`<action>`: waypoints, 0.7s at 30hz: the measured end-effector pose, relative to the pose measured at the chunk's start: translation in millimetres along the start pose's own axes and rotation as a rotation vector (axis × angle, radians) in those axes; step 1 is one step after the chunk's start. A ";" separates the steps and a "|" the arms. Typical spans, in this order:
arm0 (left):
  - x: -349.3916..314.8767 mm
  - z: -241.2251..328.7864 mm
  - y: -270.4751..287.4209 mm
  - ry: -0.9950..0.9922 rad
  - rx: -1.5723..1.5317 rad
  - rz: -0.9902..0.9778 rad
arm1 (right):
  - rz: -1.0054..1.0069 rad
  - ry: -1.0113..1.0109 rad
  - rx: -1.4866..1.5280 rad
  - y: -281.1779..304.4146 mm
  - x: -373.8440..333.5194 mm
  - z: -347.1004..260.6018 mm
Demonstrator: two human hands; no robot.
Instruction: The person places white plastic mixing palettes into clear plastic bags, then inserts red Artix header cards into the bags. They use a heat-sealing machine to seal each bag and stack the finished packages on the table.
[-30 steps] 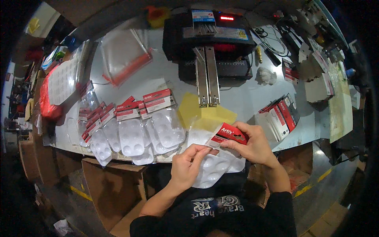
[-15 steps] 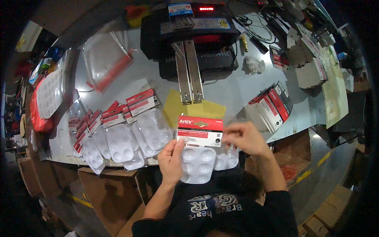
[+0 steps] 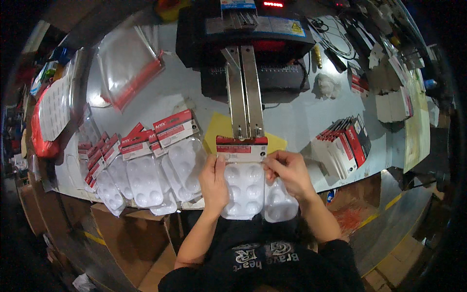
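My left hand (image 3: 214, 182) is closed on the left edge of a bagged white plastic paint palette (image 3: 243, 192) with six wells. A red and white header card (image 3: 242, 153) tops the bag, its upper edge against the near ends of two metal rails (image 3: 251, 97). My right hand (image 3: 288, 171) pinches the card's lower right corner. Under the right hand, another white palette (image 3: 280, 207) sits partly covered at the table's front edge. Beneath the rail ends lies a yellow sheet (image 3: 218, 131).
Several carded palettes (image 3: 146, 180) overlap on the left. Clear plastic bags (image 3: 124, 61) lie behind them. A black machine (image 3: 194, 46) carries the rails. A stack of header cards (image 3: 343, 146) stands at right, with crumpled white material (image 3: 327, 86) and cables (image 3: 335, 36) beyond.
The palette pack has moved forward, bringing its card to the rail ends. My right hand has come in from the right and closed on the card's corner. The view has shifted slightly.
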State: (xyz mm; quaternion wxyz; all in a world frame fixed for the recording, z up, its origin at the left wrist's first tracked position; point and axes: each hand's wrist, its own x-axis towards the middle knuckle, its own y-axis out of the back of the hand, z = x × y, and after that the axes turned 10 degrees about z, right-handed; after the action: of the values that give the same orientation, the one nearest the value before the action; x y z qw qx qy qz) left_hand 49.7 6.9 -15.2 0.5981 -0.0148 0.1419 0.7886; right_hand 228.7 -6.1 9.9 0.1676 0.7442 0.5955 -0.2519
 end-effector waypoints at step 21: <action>22.7 6.4 -4.6 0.320 -0.290 0.030 | 0.080 0.003 0.309 -18.2 18.1 -2.5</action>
State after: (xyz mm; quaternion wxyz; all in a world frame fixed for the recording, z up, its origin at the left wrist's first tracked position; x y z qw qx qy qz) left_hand 48.6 30.9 -14.4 0.5479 -0.2237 0.1204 0.7970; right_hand 214.4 14.0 2.5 0.0603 0.7846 0.5198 -0.3324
